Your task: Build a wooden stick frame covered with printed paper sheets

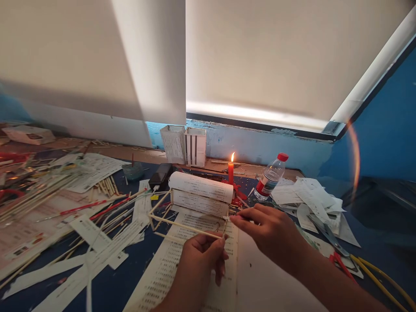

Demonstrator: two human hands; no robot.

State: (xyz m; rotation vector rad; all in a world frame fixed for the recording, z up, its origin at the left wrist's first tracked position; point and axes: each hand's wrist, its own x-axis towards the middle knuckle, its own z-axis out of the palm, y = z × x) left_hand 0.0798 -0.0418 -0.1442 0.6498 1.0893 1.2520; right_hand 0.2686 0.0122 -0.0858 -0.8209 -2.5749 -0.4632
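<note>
Stick frame (188, 226) at centre, above printed paper (162, 277), its far side against a curled printed sheet (201, 187). Left hand (202, 255) pinches the frame's near right corner between thumb and fingers. Right hand (271, 227) at the frame's right end, fingertips drawn narrow; cannot tell what they grip, if anything. Beyond: lit red candle (231, 173), red-capped bottle (269, 181) to its right, two paper-sided boxes (195, 147) near the wall

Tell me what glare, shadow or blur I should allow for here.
Head view throughout: bright glare along the lower edge of the right-hand blind; a curved orange streak, probably flare, over the blue wall; left hand and right hand dim; print on the curled sheet too soft to read.
</note>
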